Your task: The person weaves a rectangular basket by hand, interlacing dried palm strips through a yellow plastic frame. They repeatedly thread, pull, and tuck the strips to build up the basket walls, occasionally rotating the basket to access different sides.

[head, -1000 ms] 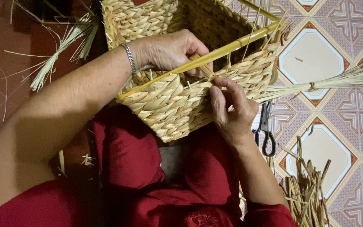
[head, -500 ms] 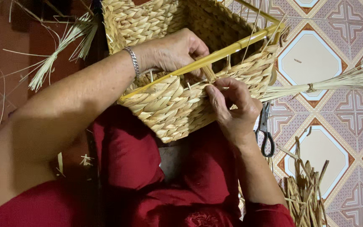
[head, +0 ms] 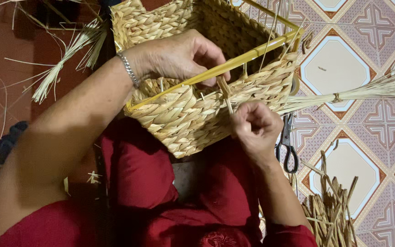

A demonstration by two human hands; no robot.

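A woven straw basket [head: 179, 114] with a yellow metal frame rod [head: 261, 49] along its rim rests on my red-clad lap. My left hand [head: 179, 55] grips the near rim over the rod, a silver bracelet on its wrist. My right hand [head: 254, 126] is closed on a thin straw strand [head: 226, 93] that runs from the rim down the basket's outer wall. The strand's lower end is hidden in my fist.
Black-handled scissors [head: 290, 146] lie on the patterned tile floor right of my knee. A bundle of straw [head: 371, 89] lies at the right, cut dried strips [head: 332, 208] at lower right, and more loose straw [head: 65, 59] at upper left.
My right hand has closed into a fist and moved down and slightly right, pulling the strand taut. My left hand keeps its hold on the rim.
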